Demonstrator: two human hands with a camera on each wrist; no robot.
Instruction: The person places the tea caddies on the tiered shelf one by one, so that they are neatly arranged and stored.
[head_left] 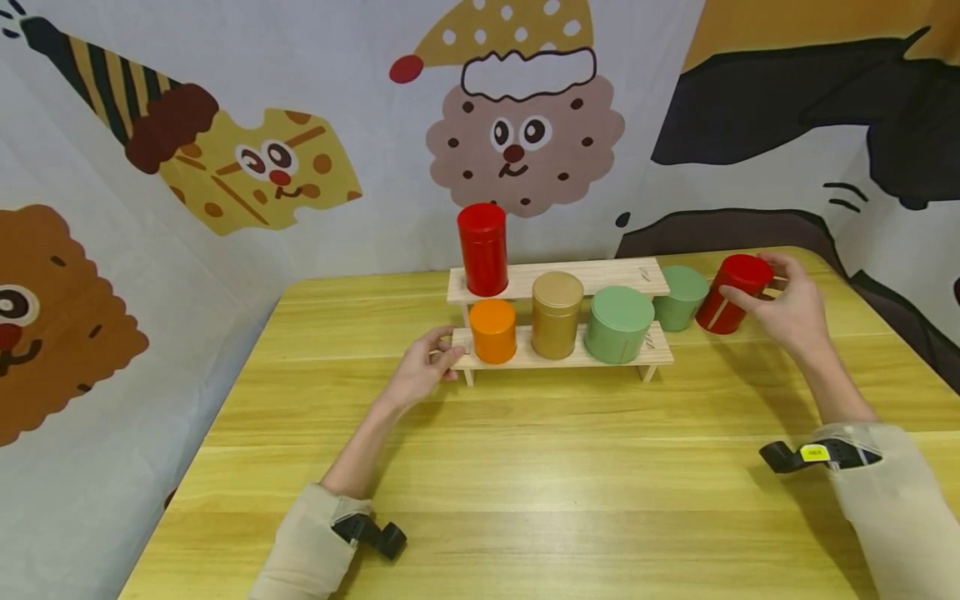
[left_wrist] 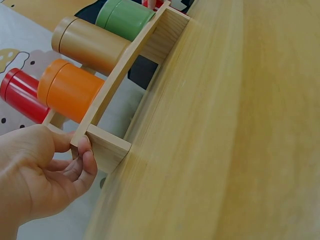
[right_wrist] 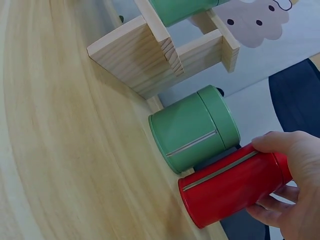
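My left hand [head_left: 422,367] pinches the left end of the lower shelf of a two-step wooden rack [head_left: 573,354] between thumb and fingers. On that lower shelf stand an orange tin [head_left: 493,332], a gold tin [head_left: 557,317] and a wide green tin [head_left: 619,325]. A tall red tin [head_left: 483,250] stands at the left of the upper shelf. Off the rack's right end, my right hand [head_left: 795,307] grips a second red tin [right_wrist: 235,185] near its top, thumb on one side and fingers on the other. Beside it a second green tin [right_wrist: 195,130] stands on the table.
The rack stands toward the back of a wooden table [head_left: 525,483]. Behind it hangs a white cloth [head_left: 360,67] printed with cartoon food. A black wrist device [head_left: 817,455] sits on the right sleeve, and another [head_left: 371,533] on the left.
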